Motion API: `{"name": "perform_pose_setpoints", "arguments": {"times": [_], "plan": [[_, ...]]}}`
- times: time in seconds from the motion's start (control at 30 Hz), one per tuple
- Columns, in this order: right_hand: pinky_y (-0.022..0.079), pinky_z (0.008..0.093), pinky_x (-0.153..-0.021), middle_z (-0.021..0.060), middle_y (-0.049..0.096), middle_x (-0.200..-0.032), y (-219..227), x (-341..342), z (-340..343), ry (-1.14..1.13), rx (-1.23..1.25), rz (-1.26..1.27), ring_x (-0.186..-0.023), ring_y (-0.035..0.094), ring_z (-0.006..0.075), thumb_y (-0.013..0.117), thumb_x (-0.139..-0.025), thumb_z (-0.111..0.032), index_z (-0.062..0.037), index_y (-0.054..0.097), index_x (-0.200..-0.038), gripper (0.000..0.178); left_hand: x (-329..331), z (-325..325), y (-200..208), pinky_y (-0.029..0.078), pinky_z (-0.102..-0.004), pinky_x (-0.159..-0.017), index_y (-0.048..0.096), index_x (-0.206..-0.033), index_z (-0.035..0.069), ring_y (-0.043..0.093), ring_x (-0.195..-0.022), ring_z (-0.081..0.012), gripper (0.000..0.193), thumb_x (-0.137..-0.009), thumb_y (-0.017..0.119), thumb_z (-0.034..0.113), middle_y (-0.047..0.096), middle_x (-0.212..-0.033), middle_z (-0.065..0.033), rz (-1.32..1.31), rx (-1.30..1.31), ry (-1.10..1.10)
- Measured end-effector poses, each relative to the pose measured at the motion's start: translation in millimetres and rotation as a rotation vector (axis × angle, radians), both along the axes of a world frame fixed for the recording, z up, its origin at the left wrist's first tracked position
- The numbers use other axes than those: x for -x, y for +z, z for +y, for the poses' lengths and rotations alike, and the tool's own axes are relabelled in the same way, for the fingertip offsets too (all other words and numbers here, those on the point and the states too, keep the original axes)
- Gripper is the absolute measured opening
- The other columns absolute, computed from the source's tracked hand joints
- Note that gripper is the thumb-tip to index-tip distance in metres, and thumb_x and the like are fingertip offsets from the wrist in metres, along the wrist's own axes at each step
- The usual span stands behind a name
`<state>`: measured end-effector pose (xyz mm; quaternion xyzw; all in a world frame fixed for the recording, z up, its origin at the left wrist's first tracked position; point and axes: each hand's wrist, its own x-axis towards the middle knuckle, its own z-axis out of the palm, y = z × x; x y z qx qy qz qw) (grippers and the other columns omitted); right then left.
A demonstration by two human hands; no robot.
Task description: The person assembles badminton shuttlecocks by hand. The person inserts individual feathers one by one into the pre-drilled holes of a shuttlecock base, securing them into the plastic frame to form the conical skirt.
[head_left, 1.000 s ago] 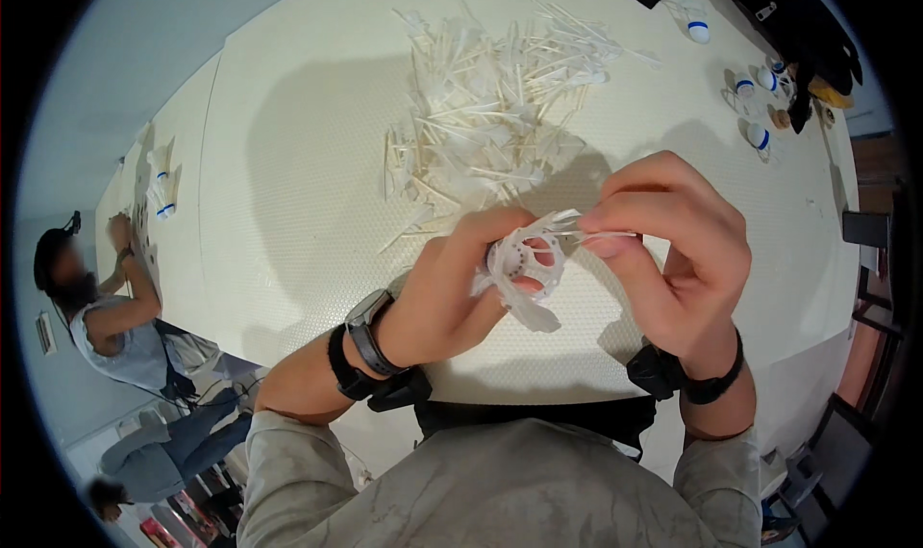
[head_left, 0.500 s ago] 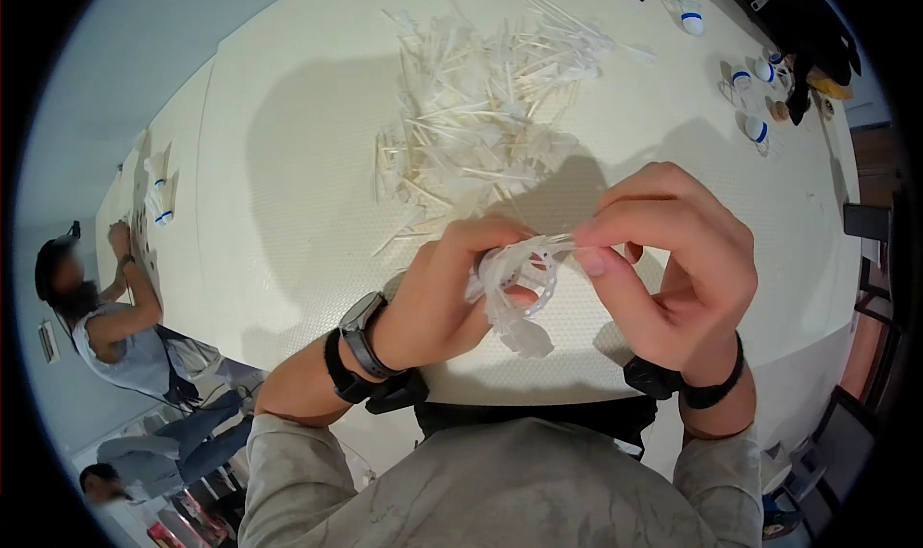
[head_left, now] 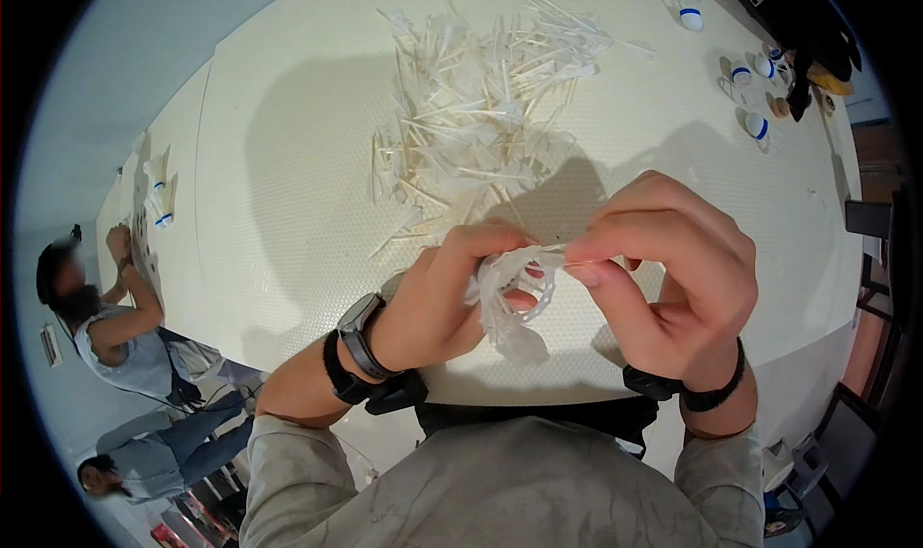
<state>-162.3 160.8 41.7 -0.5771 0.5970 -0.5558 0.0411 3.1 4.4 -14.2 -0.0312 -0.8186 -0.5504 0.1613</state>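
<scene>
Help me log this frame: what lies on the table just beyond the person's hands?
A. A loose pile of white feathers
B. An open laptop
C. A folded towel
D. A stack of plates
A: a loose pile of white feathers is spread on the table just past both hands.

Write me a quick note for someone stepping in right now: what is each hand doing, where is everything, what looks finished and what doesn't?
Left hand: grip closed on a small white ring-shaped holder with feathers, held above the table's near edge.
Right hand: thumb and forefinger pinch one thin white feather stem at the holder's top.
Supplies: a big loose pile of white feathers lies on the white table beyond the hands.
Done: several small white pieces with blue bands lie at the far right; how finished they are is too small to tell.
Left: the held piece looks only partly filled, and the pile is still large.
</scene>
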Motion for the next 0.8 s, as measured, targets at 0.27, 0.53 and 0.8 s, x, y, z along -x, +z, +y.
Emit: {"name": "perform_pose_setpoints", "arguments": {"times": [0.27, 0.53, 0.8], "plan": [[0.044, 0.0241, -0.054, 0.0114, 0.067, -0.079, -2.2, -3.3, 0.1, 0.005, -0.005, -0.041, -0.064, 0.06, 0.0151, 0.071, -0.075, 0.009, 0.0014, 0.067, -0.089, 0.016, 3.2, 0.6, -0.2, 0.052, -0.0353, -0.074, 0.04, -0.123, 0.005, 0.066, -0.085, -0.0275, 0.048, -0.09, 0.075, 0.008, 0.064, -0.103, -0.0169, -0.005, -0.028, -0.067], [0.044, 0.0239, -0.054, 0.0105, 0.068, -0.079, -5.9, -7.3, -2.5, 0.015, -0.015, -0.065, -0.063, 0.06, 0.0144, 0.07, -0.077, 0.009, 0.0012, 0.067, -0.09, 0.015, 1.8, -0.8, -1.6, 0.049, -0.0341, -0.072, 0.039, -0.121, 0.006, 0.061, -0.081, -0.0247, 0.047, -0.09, 0.075, 0.007, 0.06, -0.099, -0.0155, 0.025, -0.084, -0.087], [0.043, 0.0234, -0.054, 0.0091, 0.067, -0.081, -3.5, -3.0, -3.3, 0.006, -0.021, -0.063, -0.065, 0.059, 0.0137, 0.073, -0.077, 0.005, 0.0003, 0.066, -0.091, 0.016, 2.1, 1.4, 2.0, 0.048, -0.0339, -0.079, 0.03, -0.142, 0.004, 0.059, -0.087, -0.0218, 0.067, -0.089, 0.072, 0.0, 0.057, -0.1, -0.0141, 0.046, -0.092, -0.048]]}}
